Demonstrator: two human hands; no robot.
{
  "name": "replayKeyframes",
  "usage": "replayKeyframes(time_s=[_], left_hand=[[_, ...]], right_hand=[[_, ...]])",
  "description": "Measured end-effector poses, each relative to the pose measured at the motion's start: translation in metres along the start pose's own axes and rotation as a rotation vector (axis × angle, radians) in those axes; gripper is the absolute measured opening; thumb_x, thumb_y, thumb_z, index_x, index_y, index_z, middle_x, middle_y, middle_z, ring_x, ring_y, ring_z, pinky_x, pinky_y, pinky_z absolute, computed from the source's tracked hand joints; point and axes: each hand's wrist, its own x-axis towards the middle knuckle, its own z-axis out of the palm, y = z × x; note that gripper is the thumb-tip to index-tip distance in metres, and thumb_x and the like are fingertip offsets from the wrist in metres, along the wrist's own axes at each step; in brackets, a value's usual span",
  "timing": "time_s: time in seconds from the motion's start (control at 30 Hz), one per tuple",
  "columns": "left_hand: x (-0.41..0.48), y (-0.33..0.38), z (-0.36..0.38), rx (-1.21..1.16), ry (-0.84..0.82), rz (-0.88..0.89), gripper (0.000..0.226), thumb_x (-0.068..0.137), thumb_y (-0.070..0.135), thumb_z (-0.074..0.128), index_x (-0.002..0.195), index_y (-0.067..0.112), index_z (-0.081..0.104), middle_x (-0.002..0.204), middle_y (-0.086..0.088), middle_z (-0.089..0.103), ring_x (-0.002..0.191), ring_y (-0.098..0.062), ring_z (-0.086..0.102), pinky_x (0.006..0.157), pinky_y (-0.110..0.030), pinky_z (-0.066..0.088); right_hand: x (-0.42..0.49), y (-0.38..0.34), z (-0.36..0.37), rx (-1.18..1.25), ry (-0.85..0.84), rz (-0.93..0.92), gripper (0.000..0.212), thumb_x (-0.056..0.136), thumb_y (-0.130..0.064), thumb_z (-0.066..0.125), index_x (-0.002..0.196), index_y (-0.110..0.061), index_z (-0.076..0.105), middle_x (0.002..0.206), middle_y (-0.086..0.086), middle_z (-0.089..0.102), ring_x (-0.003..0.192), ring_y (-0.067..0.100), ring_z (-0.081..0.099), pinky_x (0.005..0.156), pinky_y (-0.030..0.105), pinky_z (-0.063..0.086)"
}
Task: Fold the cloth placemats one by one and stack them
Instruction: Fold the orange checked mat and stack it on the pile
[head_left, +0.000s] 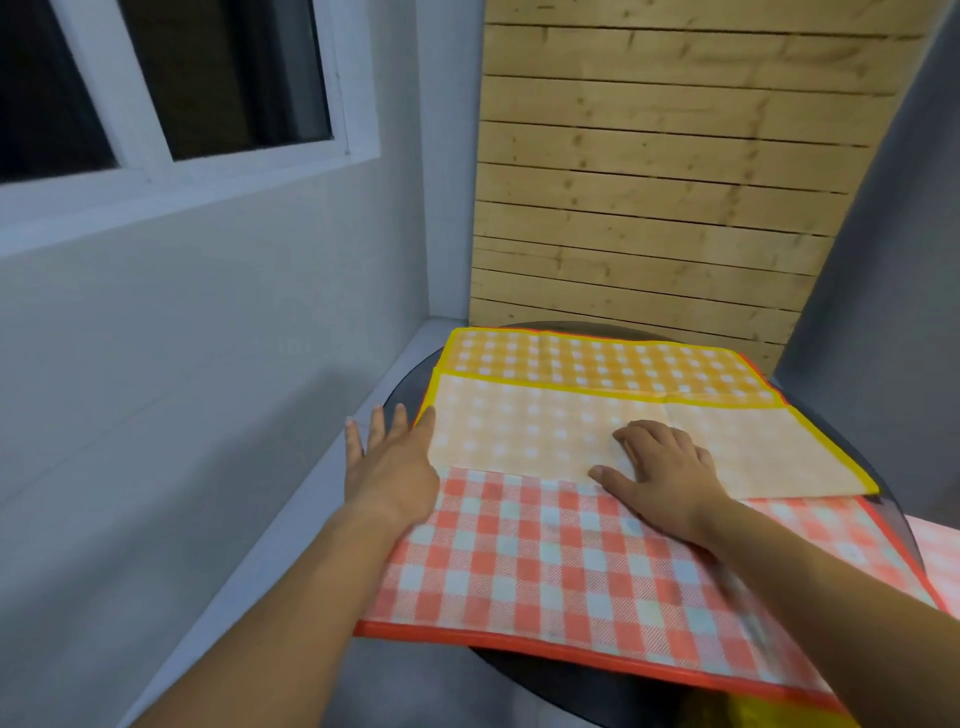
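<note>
A yellow-and-white checked placemat (597, 364) with a yellow border lies on top, its near half folded back so the pale underside (519, 431) faces up. Beneath it a red-and-white checked placemat (545, 566) with a red border lies spread flat toward me. My right hand (660, 478) rests flat, palm down, on the fold line of the yellow mat. My left hand (395, 457) is flat with fingers spread at the yellow mat's left edge, thumb touching the folded flap. Neither hand grips anything.
The mats lie on a round dark table (545, 680) that they overhang at the front. A grey wall with a ledge (332, 467) runs close on the left. A wooden slat panel (649, 208) stands behind the table, and a grey wall rises at the right.
</note>
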Motion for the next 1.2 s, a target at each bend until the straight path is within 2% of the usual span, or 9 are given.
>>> replayKeyframes(time_s=[0.1,0.17,0.27,0.33,0.47,0.57,0.73,1.0,1.2], left_hand=[[0.001,0.019,-0.006,-0.003,0.101,0.069,0.089,0.083,0.002,0.044,0.16,0.027,0.007,0.169,-0.009,-0.003,0.154,-0.028,-0.016,0.123,-0.05,-0.014],[0.003,0.046,-0.006,-0.079,0.128,0.188,0.085,0.084,-0.001,0.042,0.16,0.026,0.014,0.169,-0.007,0.003,0.155,-0.025,-0.012,0.125,-0.044,-0.01],[0.01,0.089,0.001,-0.228,0.02,0.354,0.07,0.093,0.0,0.036,0.158,0.023,0.024,0.169,-0.004,0.012,0.156,-0.019,0.0,0.126,-0.036,-0.002],[0.019,0.107,0.009,-0.211,-0.02,0.407,0.057,0.102,0.011,0.033,0.157,0.024,0.026,0.168,-0.004,0.015,0.156,-0.02,0.003,0.126,-0.038,0.0],[0.03,0.115,0.026,-0.062,-0.12,0.377,0.056,0.107,0.044,0.022,0.16,0.032,0.013,0.17,0.0,-0.001,0.155,-0.022,-0.01,0.125,-0.047,-0.007],[0.031,0.115,0.032,0.002,-0.148,0.35,0.062,0.104,0.056,0.015,0.161,0.036,0.003,0.169,0.004,-0.01,0.154,-0.02,-0.016,0.123,-0.05,-0.011],[0.03,0.118,0.031,0.021,-0.153,0.341,0.063,0.102,0.059,0.012,0.16,0.037,0.0,0.168,0.007,-0.014,0.154,-0.018,-0.018,0.123,-0.049,-0.012],[0.029,0.118,0.029,0.039,-0.177,0.342,0.061,0.103,0.057,0.01,0.16,0.039,-0.004,0.167,0.009,-0.018,0.153,-0.015,-0.02,0.123,-0.047,-0.012],[0.029,0.119,0.027,0.023,-0.191,0.339,0.061,0.103,0.058,0.012,0.16,0.04,-0.002,0.167,0.01,-0.016,0.153,-0.015,-0.02,0.124,-0.046,-0.011]], right_hand=[[-0.001,-0.001,-0.001,0.003,-0.004,-0.001,0.069,0.087,-0.073,0.04,0.142,-0.032,0.041,0.151,-0.009,0.036,0.14,0.02,0.028,0.113,0.044,0.022],[-0.001,-0.001,-0.001,0.005,0.002,-0.004,0.069,0.087,-0.073,0.04,0.142,-0.032,0.041,0.151,-0.009,0.035,0.14,0.02,0.028,0.113,0.043,0.022],[-0.001,-0.002,0.0,0.017,0.017,-0.004,0.068,0.087,-0.073,0.041,0.141,-0.032,0.042,0.151,-0.009,0.035,0.14,0.019,0.027,0.112,0.042,0.021],[-0.001,-0.002,0.001,0.023,0.023,-0.007,0.069,0.087,-0.073,0.042,0.141,-0.032,0.042,0.151,-0.009,0.035,0.14,0.018,0.026,0.112,0.041,0.021],[0.0,0.002,0.003,0.013,0.032,-0.023,0.07,0.087,-0.074,0.04,0.142,-0.031,0.04,0.151,-0.008,0.034,0.14,0.018,0.026,0.112,0.041,0.021],[0.002,0.004,0.003,0.006,0.031,-0.041,0.072,0.088,-0.074,0.039,0.144,-0.03,0.04,0.152,-0.006,0.034,0.141,0.02,0.026,0.113,0.042,0.021],[0.001,0.021,-0.005,0.036,-0.011,-0.066,0.074,0.088,-0.073,0.042,0.146,-0.027,0.039,0.154,-0.003,0.033,0.143,0.021,0.025,0.116,0.041,0.02],[-0.016,0.116,-0.036,0.015,-0.149,0.094,0.086,0.084,-0.078,0.04,0.153,-0.029,0.028,0.163,-0.002,0.019,0.149,0.021,0.016,0.122,0.039,0.015],[-0.017,0.134,-0.043,0.072,-0.215,0.103,0.089,0.085,-0.075,0.044,0.156,-0.027,0.022,0.165,-0.004,0.012,0.151,0.019,0.01,0.122,0.038,0.012]])
